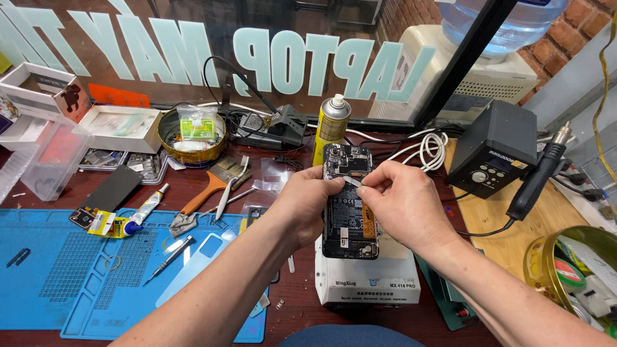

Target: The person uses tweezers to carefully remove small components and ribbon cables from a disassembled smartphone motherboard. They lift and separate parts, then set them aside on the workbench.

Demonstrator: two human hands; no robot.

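Note:
An opened black phone (347,218), back cover off with its battery and circuit board showing, is held upright over a white heating-plate machine (367,283). My left hand (308,202) grips the phone's left side. My right hand (402,202) pinches a small thin silver part (353,182) at the phone's upper middle, fingers closed on it.
A blue work mat (77,270) at the left carries a screwdriver (168,259), a glue tube (143,212) and a dark phone (110,191). Behind stand a yellow spray can (331,128), a brush (212,186), tweezers, a round tin (191,138) and boxes. A hot-air station (495,151) sits at the right.

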